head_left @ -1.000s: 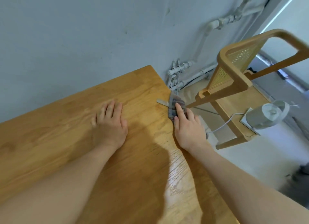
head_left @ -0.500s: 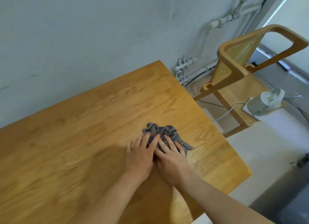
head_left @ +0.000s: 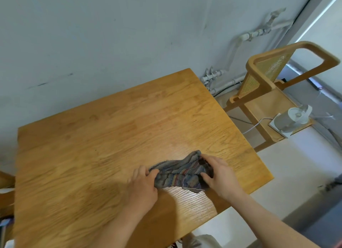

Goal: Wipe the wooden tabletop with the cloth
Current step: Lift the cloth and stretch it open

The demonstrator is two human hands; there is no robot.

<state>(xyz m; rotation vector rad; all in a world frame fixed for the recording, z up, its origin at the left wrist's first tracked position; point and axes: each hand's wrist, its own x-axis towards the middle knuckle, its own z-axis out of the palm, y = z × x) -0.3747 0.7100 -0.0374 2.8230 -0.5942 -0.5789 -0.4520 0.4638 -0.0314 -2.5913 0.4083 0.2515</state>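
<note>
Cloth (head_left: 182,174) lies bunched on the near right part of the desk (head_left: 111,136), with the left hand (head_left: 143,188) pinching one end and the right hand (head_left: 220,175) curled round the other. It would be best folded into a flat pad, then pressed down and swept along the grain in overlapping passes.

I hold the crumpled grey striped cloth (head_left: 182,173) stretched sideways on the honey-brown wooden bench (head_left: 111,136) near its right edge, left grip (head_left: 142,185) and right grip (head_left: 220,175) pinching its ends.
</note>
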